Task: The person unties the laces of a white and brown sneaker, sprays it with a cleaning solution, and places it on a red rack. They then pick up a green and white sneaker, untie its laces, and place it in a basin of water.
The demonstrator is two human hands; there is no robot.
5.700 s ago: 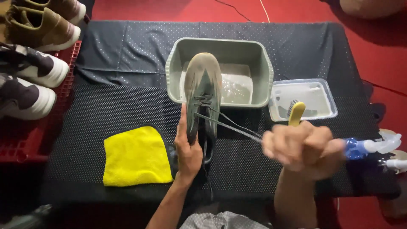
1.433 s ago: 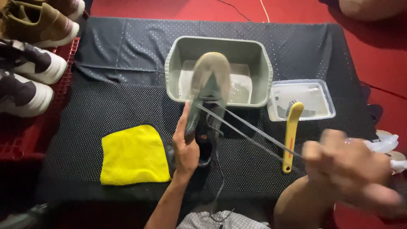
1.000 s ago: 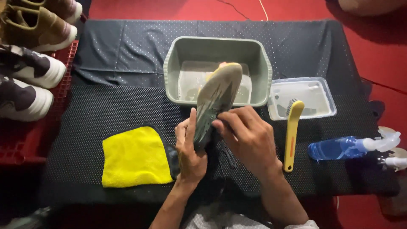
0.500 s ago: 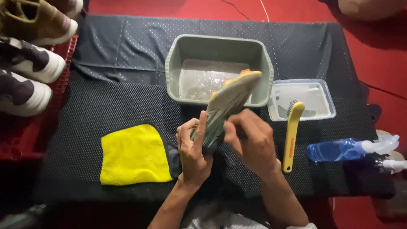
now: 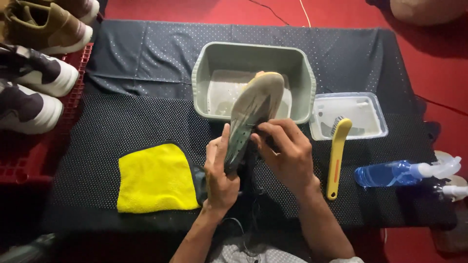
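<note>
While viewed from above, listed left to right:

Shoes: three or so, brown and dark-with-white-soles, lined up on a red crate at far left.
Mat: dark, dotted, spread across the red floor under all work items.
Cloth: yellow, dark-edged, laid flat on the mat, just beside the left hand.
Left hand: wrapped around the heel end of the shoe, thumb pressed along its left edge, fingers closed behind.
Sneaker: pale and soiled, held sole-up and tilted, toe pointed over the tub, heel down between both hands.
Tub: grey-green, rectangular, shallow water inside, set behind the sneaker.
Right hand: fingertips pinched against the right side of the sneaker at mid-length; what lay beneath the fingers, not discernible.
Brush: yellow handle, laid on the mat, head propped on the tray edge.
Tray: clear plastic, right of the tub.
Spray bottle: blue, on its side, at the mat's right edge.
</note>
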